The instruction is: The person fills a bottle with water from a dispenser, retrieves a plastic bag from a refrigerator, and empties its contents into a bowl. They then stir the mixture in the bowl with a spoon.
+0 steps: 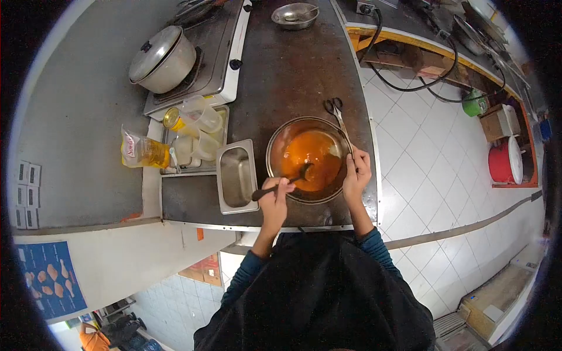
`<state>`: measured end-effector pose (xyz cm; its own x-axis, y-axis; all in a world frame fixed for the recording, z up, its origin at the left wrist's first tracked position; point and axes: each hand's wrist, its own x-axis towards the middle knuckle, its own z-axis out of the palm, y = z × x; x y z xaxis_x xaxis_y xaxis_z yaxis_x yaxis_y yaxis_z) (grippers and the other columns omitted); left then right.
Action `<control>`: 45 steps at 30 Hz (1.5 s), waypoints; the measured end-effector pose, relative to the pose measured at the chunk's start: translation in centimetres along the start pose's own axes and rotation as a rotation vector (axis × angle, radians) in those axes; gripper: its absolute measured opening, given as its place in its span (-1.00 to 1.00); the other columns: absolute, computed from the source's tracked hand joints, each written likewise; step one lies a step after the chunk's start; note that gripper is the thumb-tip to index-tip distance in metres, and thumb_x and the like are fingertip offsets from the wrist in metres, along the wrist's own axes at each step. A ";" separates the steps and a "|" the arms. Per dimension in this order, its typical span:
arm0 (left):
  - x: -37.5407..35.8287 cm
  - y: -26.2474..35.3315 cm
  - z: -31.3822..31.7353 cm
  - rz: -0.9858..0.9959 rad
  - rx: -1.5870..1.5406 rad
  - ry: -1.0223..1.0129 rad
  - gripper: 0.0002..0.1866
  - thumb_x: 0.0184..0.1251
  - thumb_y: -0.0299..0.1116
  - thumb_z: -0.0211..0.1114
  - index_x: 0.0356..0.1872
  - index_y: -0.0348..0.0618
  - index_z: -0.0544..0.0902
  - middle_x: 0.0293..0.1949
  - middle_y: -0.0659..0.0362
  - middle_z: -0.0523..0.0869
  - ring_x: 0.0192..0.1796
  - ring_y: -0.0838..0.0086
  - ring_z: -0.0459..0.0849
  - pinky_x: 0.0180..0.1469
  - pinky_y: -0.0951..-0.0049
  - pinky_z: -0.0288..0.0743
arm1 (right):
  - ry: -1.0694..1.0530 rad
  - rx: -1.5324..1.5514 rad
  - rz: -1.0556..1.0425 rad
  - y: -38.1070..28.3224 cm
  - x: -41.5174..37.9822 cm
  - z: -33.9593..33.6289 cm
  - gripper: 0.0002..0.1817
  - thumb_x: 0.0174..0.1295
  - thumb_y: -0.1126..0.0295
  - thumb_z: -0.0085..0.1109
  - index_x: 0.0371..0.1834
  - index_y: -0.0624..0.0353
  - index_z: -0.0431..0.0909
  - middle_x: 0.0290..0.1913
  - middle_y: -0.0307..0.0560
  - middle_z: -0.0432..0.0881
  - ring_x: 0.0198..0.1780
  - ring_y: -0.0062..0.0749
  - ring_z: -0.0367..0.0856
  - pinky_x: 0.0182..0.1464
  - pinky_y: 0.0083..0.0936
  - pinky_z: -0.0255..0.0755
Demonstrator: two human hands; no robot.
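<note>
A round metal bowl (274,140) holding an orange-red liquid (309,153) sits on the dark counter in front of me. My left hand (274,202) is closed around the handle of a black spoon (266,192), whose head dips into the liquid. On the bowl's right rim, my right hand (357,175) grips the edge with its thumb and fingers. Scissors (339,117) with black handles lie beside the bowl's upper right, their blades pointing toward my right fingers. Just left of the bowl stands a rectangular steel pan (236,178).
A tray (225,131) at the left carries plastic containers (202,114), a yellow can (172,119) and an oil pouch (143,151). Farther back, a lidded pot (167,61) stands on a stove (225,76). A small metal bowl (294,23) is at the counter's far end.
</note>
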<state>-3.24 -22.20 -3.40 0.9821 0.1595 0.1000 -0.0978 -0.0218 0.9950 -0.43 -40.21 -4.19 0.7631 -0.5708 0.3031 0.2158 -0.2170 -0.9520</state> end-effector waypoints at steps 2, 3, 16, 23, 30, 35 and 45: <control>-1.2 -0.5 0.8 -0.017 0.003 -0.029 -0.79 0.27 -0.41 0.07 -0.44 -0.39 0.49 -0.50 0.08 0.57 -0.44 0.44 0.63 -0.36 0.57 0.46 | -0.001 -0.011 -0.014 -0.4 0.0 0.1 -0.78 0.13 0.59 -0.01 -0.16 0.37 0.51 -0.34 -0.18 0.40 -0.24 -0.54 0.38 -0.14 -0.70 0.24; -1.5 -0.7 0.9 -0.026 0.005 -0.043 -0.80 0.26 -0.42 0.08 -0.45 -0.39 0.50 -0.51 0.08 0.57 -0.44 0.44 0.62 -0.37 0.56 0.45 | -0.002 -0.017 -0.021 -0.5 0.0 0.1 -0.78 0.14 0.58 -0.02 -0.15 0.36 0.51 -0.34 -0.17 0.39 -0.25 -0.53 0.38 -0.16 -0.69 0.24; 1.8 0.8 1.7 0.415 0.363 -0.499 -0.90 0.15 -0.46 0.13 -0.43 -0.30 0.54 -0.40 0.04 0.56 -0.34 0.24 0.54 -0.31 0.44 0.41 | 0.050 0.021 -0.023 0.4 -0.3 0.4 -0.76 0.13 0.58 0.00 -0.12 0.34 0.50 -0.35 -0.17 0.38 -0.27 -0.54 0.35 -0.18 -0.70 0.23; 2.2 -2.4 2.0 0.110 0.083 0.010 -0.77 0.25 -0.39 0.09 -0.50 -0.37 0.50 -0.56 0.10 0.57 -0.50 0.50 0.62 -0.40 0.58 0.44 | 0.107 -0.011 -0.003 1.0 -0.4 0.2 -0.76 0.14 0.58 -0.01 -0.12 0.32 0.51 -0.34 -0.17 0.37 -0.26 -0.53 0.35 -0.16 -0.69 0.24; 2.3 -1.3 -0.4 0.182 0.301 -0.041 -0.80 0.23 -0.38 0.11 -0.45 -0.34 0.52 -0.51 0.07 0.53 -0.43 0.42 0.61 -0.37 0.50 0.44 | 0.114 0.040 0.012 0.8 -0.4 0.1 -0.76 0.15 0.57 -0.02 -0.12 0.30 0.52 -0.32 -0.18 0.38 -0.24 -0.53 0.35 -0.12 -0.67 0.24; 5.4 0.6 0.6 0.406 0.424 -0.207 -0.87 0.18 -0.42 0.14 -0.37 -0.29 0.53 -0.41 0.00 0.53 -0.38 0.18 0.55 -0.32 0.40 0.42 | 0.118 0.023 0.023 0.8 -0.4 0.0 -0.76 0.15 0.57 -0.02 -0.11 0.30 0.52 -0.33 -0.19 0.38 -0.24 -0.54 0.35 -0.11 -0.68 0.23; 2.6 -0.2 -0.2 0.193 0.358 -0.154 -0.78 0.30 -0.41 0.02 -0.45 -0.39 0.48 -0.47 0.08 0.54 -0.46 0.43 0.63 -0.42 0.55 0.47 | 0.176 0.006 0.050 0.5 -0.6 0.6 -0.75 0.14 0.58 -0.02 -0.10 0.35 0.49 -0.34 -0.20 0.35 -0.26 -0.54 0.33 -0.17 -0.69 0.23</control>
<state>-0.66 -21.56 -3.30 0.9666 -0.0295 0.2546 -0.2463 -0.3817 0.8909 -0.40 -39.55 -4.88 0.6550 -0.7102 0.2581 0.1845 -0.1809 -0.9660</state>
